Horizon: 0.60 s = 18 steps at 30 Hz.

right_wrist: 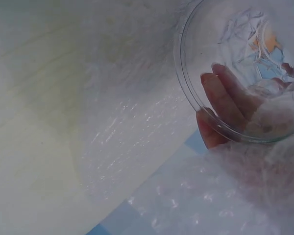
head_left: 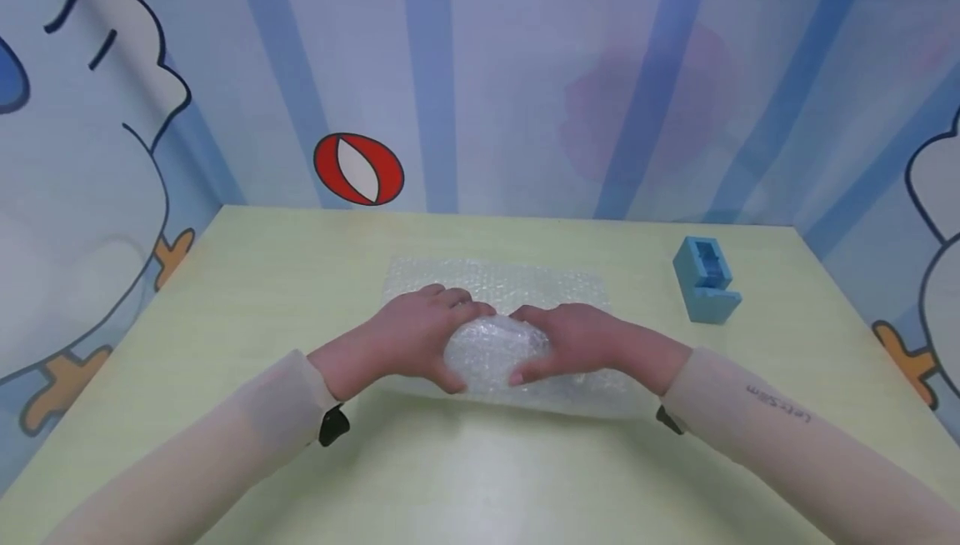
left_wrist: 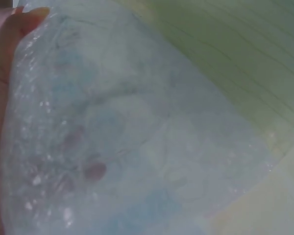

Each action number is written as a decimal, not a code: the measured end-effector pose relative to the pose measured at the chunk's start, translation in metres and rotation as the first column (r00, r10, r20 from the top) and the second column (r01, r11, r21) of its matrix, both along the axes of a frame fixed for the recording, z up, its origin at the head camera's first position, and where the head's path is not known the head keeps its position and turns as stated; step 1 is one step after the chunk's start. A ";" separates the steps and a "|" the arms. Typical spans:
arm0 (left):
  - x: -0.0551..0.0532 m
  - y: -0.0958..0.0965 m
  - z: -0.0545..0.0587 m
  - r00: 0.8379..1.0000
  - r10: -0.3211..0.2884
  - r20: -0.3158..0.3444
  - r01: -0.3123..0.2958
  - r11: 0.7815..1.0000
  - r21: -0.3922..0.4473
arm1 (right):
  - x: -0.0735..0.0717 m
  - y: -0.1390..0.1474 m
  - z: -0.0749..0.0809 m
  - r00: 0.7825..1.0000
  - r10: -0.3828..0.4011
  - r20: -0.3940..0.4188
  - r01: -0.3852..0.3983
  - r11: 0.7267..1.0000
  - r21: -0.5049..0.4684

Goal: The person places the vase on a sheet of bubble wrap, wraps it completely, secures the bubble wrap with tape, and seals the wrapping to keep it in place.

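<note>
Both hands grip a clear glass from its two sides, with bubble wrap folded round it. On the near left, my left hand has its thumb and fingers curved over the wrapped bulge. My right hand holds the opposite side, thumb towards me. Seen from the right wrist, the glass's round rim faces the camera, and fingers show through it. The left wrist view is mostly filled by a cloudy layer of wrap, with the left thumb at its upper left edge.
A light blue tape dispenser stands on the pale yellow table, to the right and beyond the right hand. The wrap's flat part spreads behind and beneath the hands. A striped cartoon backdrop rises at the table's far edge.
</note>
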State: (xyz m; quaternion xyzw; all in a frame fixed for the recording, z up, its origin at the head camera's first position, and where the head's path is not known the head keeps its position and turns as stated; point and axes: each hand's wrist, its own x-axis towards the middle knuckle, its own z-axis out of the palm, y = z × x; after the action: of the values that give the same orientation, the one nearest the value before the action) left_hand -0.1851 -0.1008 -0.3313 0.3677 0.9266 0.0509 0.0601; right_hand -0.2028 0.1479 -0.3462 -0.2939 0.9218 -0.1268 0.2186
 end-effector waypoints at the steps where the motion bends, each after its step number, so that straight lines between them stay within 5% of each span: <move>1: 0.000 0.000 0.000 1.000 0.000 0.007 0.000 1.000 0.000 | -0.001 0.001 0.000 1.000 0.002 0.016 -0.002 1.000 -0.008; 7: -0.003 0.001 0.003 0.999 0.015 0.041 -0.015 1.000 -0.002 | 0.000 0.005 0.006 0.998 -0.014 0.057 0.019 0.996 -0.086; 10: -0.005 0.002 0.004 0.998 0.028 0.064 -0.027 1.000 -0.009 | 0.011 0.005 0.007 0.995 -0.033 -0.089 0.025 0.995 -0.098; 14: -0.006 0.002 0.004 0.997 0.021 0.077 -0.021 1.000 -0.001 | 0.034 0.006 0.003 0.924 -0.020 -0.383 0.007 0.999 -0.034; 16: -0.006 0.001 0.004 0.997 0.017 0.072 -0.018 1.000 0.005 | 0.043 0.006 0.000 0.889 -0.004 -0.459 -0.001 1.000 -0.010; 18: -0.006 0.001 0.004 0.997 0.021 0.071 -0.022 1.000 0.011 | 0.048 0.004 -0.002 0.879 0.004 -0.476 -0.011 1.000 -0.013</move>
State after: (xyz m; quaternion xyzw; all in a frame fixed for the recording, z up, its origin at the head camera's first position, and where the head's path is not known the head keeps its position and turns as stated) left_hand -0.1913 -0.1001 -0.3269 0.3561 0.9274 0.0700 0.0900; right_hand -0.1544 0.1522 -0.3477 -0.3213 0.9451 -0.0570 -0.0164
